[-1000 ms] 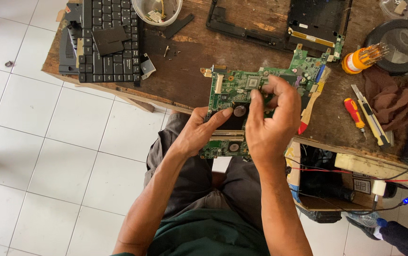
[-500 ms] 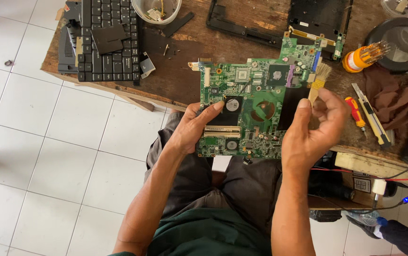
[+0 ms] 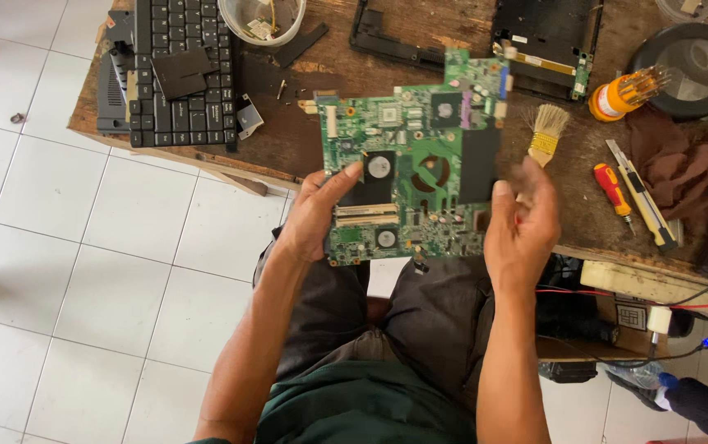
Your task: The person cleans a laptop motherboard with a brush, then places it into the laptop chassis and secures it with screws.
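Green circuit board (image 3: 411,164) held flat over the worktop (image 3: 305,140) edge, above the person's lap.

Left hand (image 3: 317,214) grips the board's lower left corner, thumb on top. Right hand (image 3: 522,230), blurred, is closed around the handle of a brush (image 3: 545,136) just beside the board's right edge, bristles up. Containers: white bowl (image 3: 262,20) at the worktop's far edge, holding small loose parts, kind unclear. Around: black keyboard (image 3: 177,70) at left with a loose black piece on it; black laptop frames (image 3: 420,37) behind the board; orange screwdriver-bit holder (image 3: 621,90), round magnifier (image 3: 687,62), brown cloth (image 3: 683,164), red screwdriver (image 3: 615,189) and utility knife (image 3: 640,196) at right.
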